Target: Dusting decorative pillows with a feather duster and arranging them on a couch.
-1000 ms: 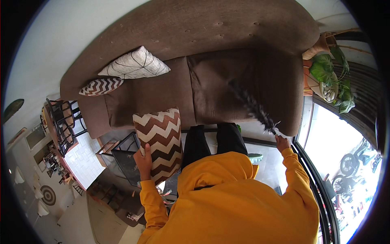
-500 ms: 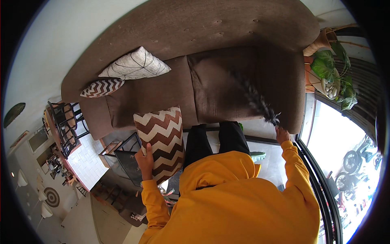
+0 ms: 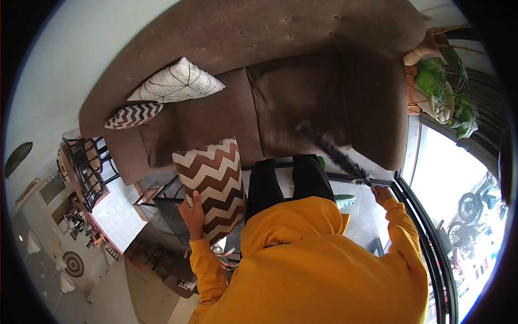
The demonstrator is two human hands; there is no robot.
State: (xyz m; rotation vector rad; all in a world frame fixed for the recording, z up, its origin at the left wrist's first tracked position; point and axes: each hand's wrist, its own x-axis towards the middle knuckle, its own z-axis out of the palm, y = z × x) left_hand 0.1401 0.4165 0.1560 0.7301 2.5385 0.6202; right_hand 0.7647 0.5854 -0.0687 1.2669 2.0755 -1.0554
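Note:
My left hand grips the side of a brown and cream zigzag cushion, held in front of the sofa at my left. My right hand is closed round the handle end of a dark feather duster. Its fluffy length points up and left, with the blurred tip over the front of the sofa's right seat. The brown sofa spans the view ahead of me. On its left part rest a white cushion with dark lines and a smaller zigzag cushion.
Potted plants stand beyond the sofa's right arm. A black-framed glass door or window runs along my right side, with motorbikes outside. Left of me are a dark low table, black chairs and a white-tiled counter.
My right hand has drawn the duster down and slightly right, toward the sofa's front edge. The cushion in my left hand has shifted a little to the left and up.

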